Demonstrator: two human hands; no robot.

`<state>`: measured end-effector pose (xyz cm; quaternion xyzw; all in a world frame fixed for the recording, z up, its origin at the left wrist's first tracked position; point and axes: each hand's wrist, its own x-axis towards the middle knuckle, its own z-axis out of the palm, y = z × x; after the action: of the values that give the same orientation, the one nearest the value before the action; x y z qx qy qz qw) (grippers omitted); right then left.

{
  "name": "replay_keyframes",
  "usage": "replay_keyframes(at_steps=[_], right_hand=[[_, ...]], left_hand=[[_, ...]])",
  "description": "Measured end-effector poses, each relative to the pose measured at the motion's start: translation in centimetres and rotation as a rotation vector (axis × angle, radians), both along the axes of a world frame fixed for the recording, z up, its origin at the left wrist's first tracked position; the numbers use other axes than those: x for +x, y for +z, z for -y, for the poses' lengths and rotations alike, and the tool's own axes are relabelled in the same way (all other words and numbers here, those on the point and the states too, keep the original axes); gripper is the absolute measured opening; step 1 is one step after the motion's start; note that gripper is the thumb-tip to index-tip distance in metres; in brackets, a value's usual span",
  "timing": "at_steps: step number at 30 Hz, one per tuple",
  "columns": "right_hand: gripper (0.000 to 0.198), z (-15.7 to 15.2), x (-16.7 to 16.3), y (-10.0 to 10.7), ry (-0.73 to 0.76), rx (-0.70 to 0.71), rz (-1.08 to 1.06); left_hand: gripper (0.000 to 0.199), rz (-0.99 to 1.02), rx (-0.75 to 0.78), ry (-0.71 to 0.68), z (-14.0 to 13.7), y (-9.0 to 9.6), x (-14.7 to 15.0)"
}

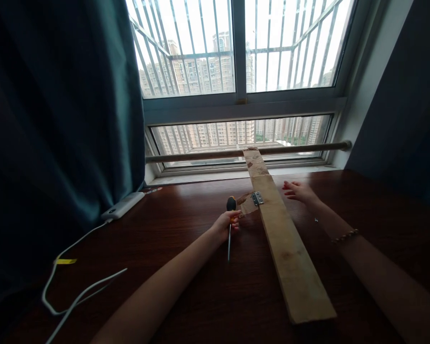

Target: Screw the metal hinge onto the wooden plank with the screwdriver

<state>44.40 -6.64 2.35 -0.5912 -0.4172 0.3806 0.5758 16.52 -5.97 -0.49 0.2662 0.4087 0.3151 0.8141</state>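
Observation:
My left hand (225, 225) is closed around a screwdriver (231, 204) with a black and orange handle, its shaft pointing down toward me. Beyond that hand, a small wooden piece (248, 205) lies against the left side of a long wooden board (286, 243). A metal hinge (257, 198) sits where the two pieces meet. To the right of the board, my right hand (298, 192) is held with its fingers stretched toward the wood, apart from it, and nothing shows in it. A small screw (316, 220) lies on the tabletop below that hand.
The board's far end reaches a horizontal rail (208, 155) in front of the barred window. On the left, a white power strip (123, 206) and its white cable (57, 267) lie on the dark wooden surface (186, 306) beside a dark curtain (103, 119).

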Motion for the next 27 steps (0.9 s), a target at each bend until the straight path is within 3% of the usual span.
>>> replay_keyframes(at_steps=[3, 8, 12, 18, 27], right_hand=[[0.015, 1.6, 2.6, -0.6, -0.043, 0.011, 0.179], [0.025, 4.9, 7.2, -3.3, -0.095, 0.036, 0.489], [0.027, 5.9, 9.7, -4.0, -0.056, 0.016, 0.573], [0.015, 5.7, 10.1, -4.9, -0.052, -0.206, 0.597], [0.009, 5.6, 10.0, -5.7, -0.114, -0.237, 0.748]], left_hand=[[0.021, 0.023, 0.015, -0.029, -0.1, -0.2, 0.0], [0.022, 0.089, 0.040, -0.022, -0.1, -0.2, -0.3], [0.019, 0.141, 0.056, -0.027, 0.1, -0.2, -0.6], [0.013, 0.185, 0.072, -0.015, 0.1, -0.4, -0.8], [0.018, 0.220, 0.130, -0.024, 0.3, -0.5, -0.7]])
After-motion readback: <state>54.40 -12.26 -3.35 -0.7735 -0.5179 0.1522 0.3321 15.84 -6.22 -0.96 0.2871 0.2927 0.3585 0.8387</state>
